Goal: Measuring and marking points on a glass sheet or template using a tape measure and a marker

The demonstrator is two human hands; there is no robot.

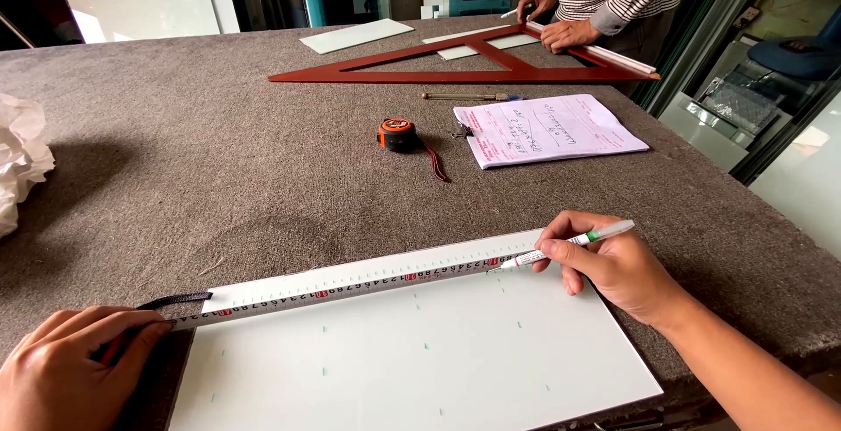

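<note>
A grey felt counter (pixel 219 151) carries a white sheet (pixel 420 352) at its near edge. A tape measure strip (pixel 350 284) lies stretched along the sheet's far edge, the left hand (pixel 66 365) grip clamped on its end, while the right hand (pixel 613 264) grip pinches a green-capped marker (pixel 569 243), tip on the strip.
</note>
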